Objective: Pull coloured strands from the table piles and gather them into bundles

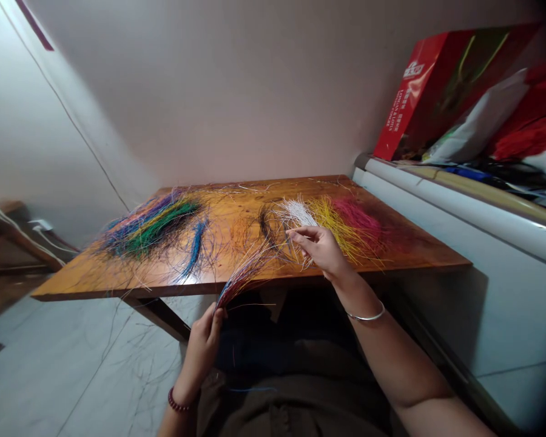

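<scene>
My left hand grips the base of a thin bundle of mixed-colour strands below the near edge of the wooden table; the strands fan up toward the right. Over the table my right hand pinches a few white strands, fingertips next to the white pile. Beside that lie a yellow pile and a pink pile. Dark strands lie left of the white pile. A blue tuft and a large heap of blue, green and purple strands sit at the table's left.
A white cabinet stands against the table's right side, with a red box, bags and red material on top. Loose strands litter the tiled floor. A wall rises right behind the table. White cables lie at far left.
</scene>
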Action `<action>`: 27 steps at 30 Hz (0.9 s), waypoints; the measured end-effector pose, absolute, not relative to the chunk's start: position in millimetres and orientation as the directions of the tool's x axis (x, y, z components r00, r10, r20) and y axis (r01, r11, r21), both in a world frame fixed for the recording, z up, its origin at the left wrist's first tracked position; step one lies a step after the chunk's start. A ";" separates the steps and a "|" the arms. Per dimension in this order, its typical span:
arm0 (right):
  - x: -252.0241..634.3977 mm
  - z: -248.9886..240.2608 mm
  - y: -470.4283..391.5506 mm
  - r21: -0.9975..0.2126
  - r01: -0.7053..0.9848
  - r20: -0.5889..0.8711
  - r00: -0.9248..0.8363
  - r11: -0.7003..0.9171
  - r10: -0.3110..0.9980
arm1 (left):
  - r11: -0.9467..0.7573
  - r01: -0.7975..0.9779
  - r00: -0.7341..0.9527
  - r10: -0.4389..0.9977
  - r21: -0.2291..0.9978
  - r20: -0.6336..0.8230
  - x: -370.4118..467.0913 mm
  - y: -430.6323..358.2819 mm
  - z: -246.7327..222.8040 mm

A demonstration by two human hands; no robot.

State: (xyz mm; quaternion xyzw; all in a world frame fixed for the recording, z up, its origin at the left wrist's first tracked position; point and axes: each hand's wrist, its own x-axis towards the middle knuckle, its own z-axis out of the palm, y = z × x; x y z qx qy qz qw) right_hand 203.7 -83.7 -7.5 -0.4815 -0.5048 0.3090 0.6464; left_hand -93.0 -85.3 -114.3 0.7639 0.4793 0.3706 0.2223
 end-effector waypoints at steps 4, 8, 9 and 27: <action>220.5 3.5 -91.1 -0.885 0.160 0.464 0.394 0.438 0.794 | -0.447 0.570 0.273 0.894 0.689 0.355 -94.9 -84.5 -113.6; 265.5 33.8 -106.5 -0.818 0.208 0.548 0.562 0.536 0.619 | -0.428 0.594 0.227 0.901 0.681 0.369 -100.5 -81.2 -116.3; 279.2 42.1 -110.7 -0.798 0.237 0.566 0.610 0.555 0.555 | -0.425 0.596 0.213 0.902 0.681 0.376 -102.1 -80.0 -117.2; 371.3 9.4 -86.7 -0.618 0.633 0.741 0.667 0.466 0.078 | -0.405 0.589 0.144 0.904 0.700 0.402 -110.2 -78.3 -116.1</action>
